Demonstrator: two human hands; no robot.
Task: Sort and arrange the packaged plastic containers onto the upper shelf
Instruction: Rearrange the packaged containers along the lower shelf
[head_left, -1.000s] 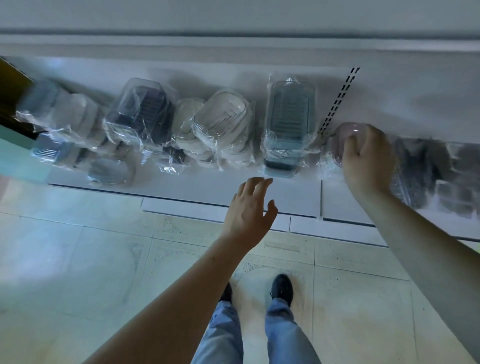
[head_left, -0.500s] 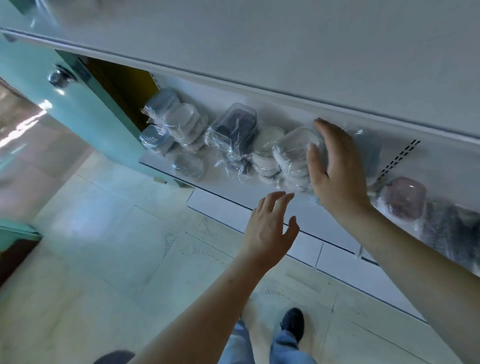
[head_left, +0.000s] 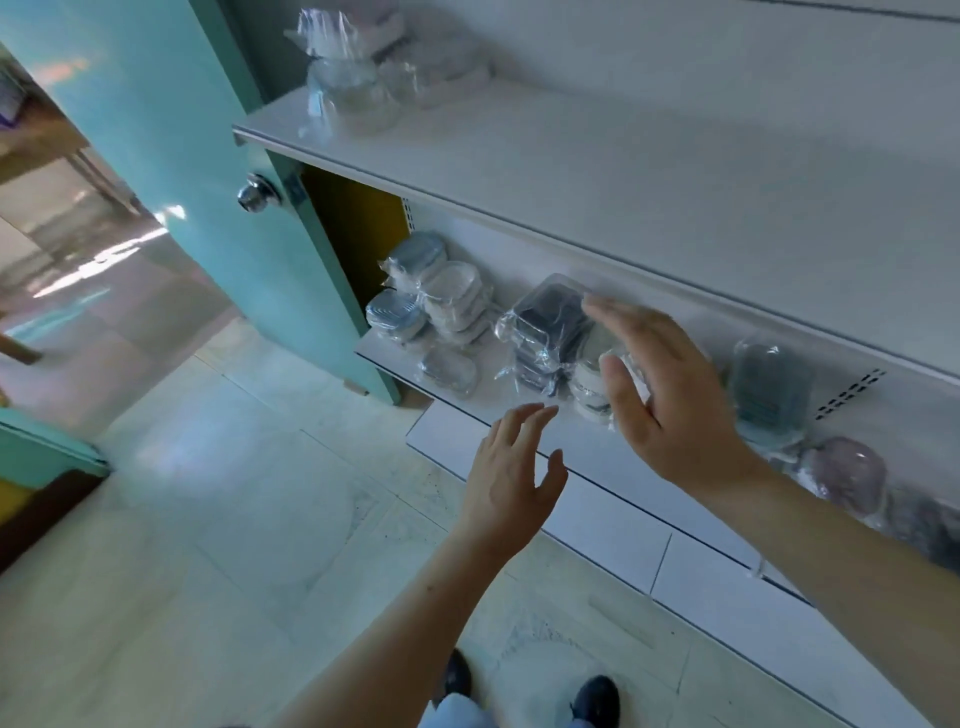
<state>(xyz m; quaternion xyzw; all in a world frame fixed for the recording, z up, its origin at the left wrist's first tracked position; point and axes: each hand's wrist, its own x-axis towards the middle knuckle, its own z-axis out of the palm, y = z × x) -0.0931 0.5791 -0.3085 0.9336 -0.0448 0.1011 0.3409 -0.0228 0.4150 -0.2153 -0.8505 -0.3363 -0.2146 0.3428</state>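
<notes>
Right hand (head_left: 670, 400), fingers spread and grip released, hovers directly in front of the white wrapped container stack (head_left: 589, 382) on the lower shelf (head_left: 467, 397); the dark wrapped stack (head_left: 545, 327) stands just to its left. Left hand (head_left: 511, 480), likewise released and empty, hangs lower, outside the shelf edge. The right hand is the nearer. The upper shelf (head_left: 571, 171) lies above, already bearing wrapped containers (head_left: 358, 83) at its left end.

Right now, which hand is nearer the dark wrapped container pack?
Right. The right hand reaches beside the dark pack, fingertips close to it; the left hand hovers lower, before the shelf edge.
</notes>
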